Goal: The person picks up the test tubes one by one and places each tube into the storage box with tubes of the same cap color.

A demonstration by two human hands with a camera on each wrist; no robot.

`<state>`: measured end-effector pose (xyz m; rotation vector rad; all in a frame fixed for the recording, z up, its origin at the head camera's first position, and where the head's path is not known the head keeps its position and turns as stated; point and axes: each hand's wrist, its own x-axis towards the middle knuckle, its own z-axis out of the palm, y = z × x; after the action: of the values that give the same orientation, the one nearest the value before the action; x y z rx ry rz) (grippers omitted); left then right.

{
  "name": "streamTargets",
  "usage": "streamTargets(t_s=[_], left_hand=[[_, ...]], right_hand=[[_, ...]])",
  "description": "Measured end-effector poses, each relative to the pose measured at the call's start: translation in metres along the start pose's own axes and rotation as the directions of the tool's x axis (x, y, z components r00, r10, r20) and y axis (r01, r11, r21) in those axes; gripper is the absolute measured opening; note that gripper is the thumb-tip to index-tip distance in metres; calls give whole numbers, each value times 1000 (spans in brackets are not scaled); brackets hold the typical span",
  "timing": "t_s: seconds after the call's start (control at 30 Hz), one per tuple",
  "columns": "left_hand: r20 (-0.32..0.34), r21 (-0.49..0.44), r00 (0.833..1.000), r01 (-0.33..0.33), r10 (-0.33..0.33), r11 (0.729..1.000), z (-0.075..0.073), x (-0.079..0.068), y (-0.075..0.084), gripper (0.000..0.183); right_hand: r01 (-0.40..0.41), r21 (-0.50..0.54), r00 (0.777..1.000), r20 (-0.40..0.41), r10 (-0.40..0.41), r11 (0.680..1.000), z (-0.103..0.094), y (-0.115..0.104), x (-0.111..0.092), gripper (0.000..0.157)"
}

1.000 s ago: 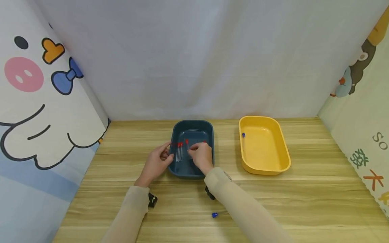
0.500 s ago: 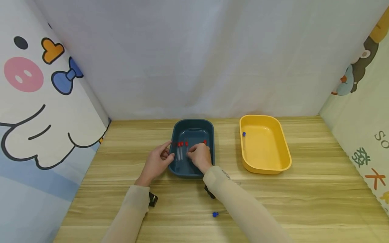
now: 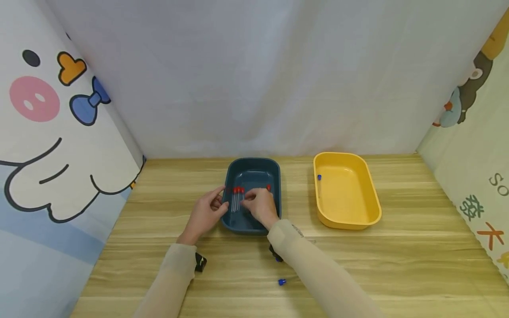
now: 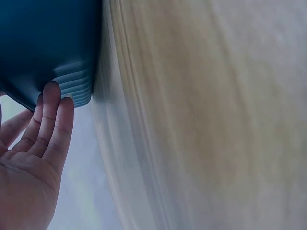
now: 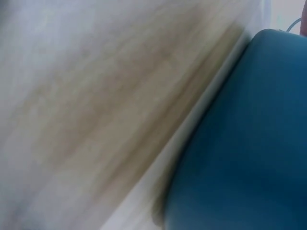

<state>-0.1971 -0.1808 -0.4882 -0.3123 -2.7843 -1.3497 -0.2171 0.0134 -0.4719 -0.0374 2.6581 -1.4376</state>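
Observation:
In the head view, a dark blue tray [image 3: 254,162] holds several clear test tubes [image 3: 234,202] with red caps, side by side near its left wall. My right hand [image 3: 261,205] reaches inside and pinches a red-capped test tube [image 3: 242,191] at the right of that row. Another red cap [image 3: 268,187] shows by the right wall, its tube hidden behind my hand. My left hand [image 3: 206,211] holds the tray's left edge, thumb over the rim. In the left wrist view its fingers [image 4: 60,120] lie against the tray's outer wall.
A yellow tray [image 3: 375,216] stands to the right with one blue-capped test tube [image 3: 319,178] along its left wall. On the wooden table [image 3: 417,265], a blue-capped test tube [image 3: 282,282] lies partly under my right sleeve. A fabric backdrop [image 3: 254,88] rises behind the trays.
My right hand has shifted slightly left, bringing its red-capped test tube close against the others in the row. The left hand has stayed at the tray's edge.

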Motion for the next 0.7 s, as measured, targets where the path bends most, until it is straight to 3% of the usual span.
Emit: streamTargets(t_s=[0.27,0.7], left_hand=[[-1,7,1000,-7,7,1000,1,0,-1,56],[-1,8,1000,-4,4,1000,1,0,1,55]], right_hand=[[135,82,991,-21,-134,987,-6,-2,-2,23],[279,77,959,-61,-275,957,-36,-13,-12,26]])
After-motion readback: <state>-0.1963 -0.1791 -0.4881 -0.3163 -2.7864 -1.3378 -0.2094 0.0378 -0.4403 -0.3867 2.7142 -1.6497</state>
